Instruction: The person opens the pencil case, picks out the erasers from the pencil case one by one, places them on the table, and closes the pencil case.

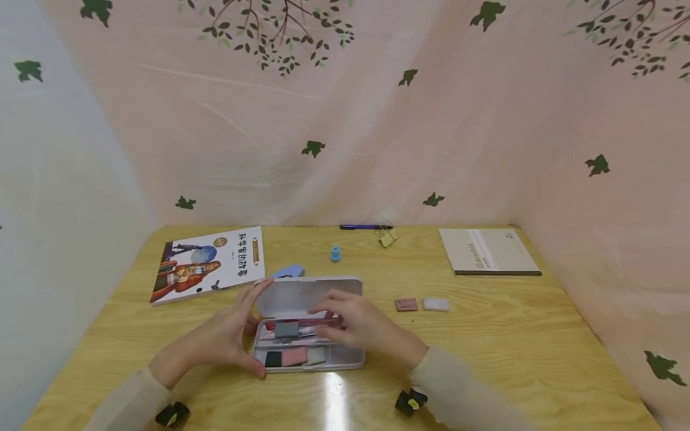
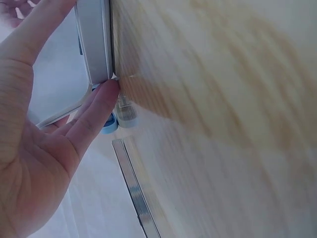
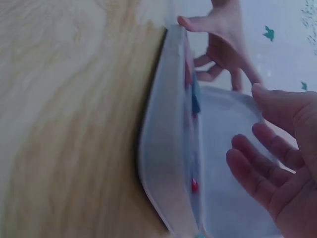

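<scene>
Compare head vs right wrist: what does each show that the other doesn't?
Head only: the illustrated book, beige notebook, pink eraser and white eraser on the wooden table, plus the case's compartments.
Right wrist only: the white plastic pencil case side-on, with the right hand open above it.
Both: case, both hands, table.

Book (image 1: 207,264): lying flat at the far left of the worktop (image 1: 485,353).
Notebook (image 1: 489,251): lying at the far right.
Pen (image 1: 365,227): lying along the far edge.
Binder clip (image 1: 387,237): sitting just beside the pen.
Blue cap (image 1: 335,254): standing near the far middle.
Two erasers: a pink eraser (image 1: 406,304) and a white eraser (image 1: 435,304) lying side by side, right of centre.
Curtain (image 1: 377,120): hanging behind, leaf-printed.
</scene>
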A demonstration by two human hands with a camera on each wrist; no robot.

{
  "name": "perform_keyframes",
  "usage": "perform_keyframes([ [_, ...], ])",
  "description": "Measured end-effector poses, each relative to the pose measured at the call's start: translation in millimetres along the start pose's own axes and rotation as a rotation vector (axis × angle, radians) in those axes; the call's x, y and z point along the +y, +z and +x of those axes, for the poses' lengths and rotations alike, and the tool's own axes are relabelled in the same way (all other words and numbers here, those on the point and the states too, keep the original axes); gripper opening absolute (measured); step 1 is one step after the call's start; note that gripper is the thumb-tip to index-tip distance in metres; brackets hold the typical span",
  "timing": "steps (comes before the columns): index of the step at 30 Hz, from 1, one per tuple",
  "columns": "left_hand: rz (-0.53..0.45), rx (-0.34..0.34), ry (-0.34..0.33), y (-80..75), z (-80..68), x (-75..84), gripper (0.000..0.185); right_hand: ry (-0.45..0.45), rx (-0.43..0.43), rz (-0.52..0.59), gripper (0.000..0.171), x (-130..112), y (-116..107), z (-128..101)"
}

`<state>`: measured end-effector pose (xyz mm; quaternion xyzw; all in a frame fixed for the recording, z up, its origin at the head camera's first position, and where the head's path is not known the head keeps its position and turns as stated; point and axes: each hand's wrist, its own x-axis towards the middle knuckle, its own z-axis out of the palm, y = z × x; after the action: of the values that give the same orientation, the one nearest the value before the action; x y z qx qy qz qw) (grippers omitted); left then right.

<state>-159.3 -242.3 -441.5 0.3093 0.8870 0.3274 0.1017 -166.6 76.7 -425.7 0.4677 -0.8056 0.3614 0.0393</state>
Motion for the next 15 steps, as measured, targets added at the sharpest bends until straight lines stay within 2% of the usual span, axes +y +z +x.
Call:
perform_keyframes([
  [4,0.005,-0.006,0.003,-0.2,1.0,-0.4,0.143,0.075,-0.086,-0.106,0.031,-3.0,17.4,9.9],
  [8,0.005,-0.002,0.007,0.1,1.4,-1.1,0.144,0.106,-0.149,-0.19,0.035,-3.6,28.4,17.5],
  [15,-0.002,0.017,0.054,0.7,0.7,-1.3,0.145,0.128,-0.186,-0.251,0.034,-2.2,35.3,24.4],
])
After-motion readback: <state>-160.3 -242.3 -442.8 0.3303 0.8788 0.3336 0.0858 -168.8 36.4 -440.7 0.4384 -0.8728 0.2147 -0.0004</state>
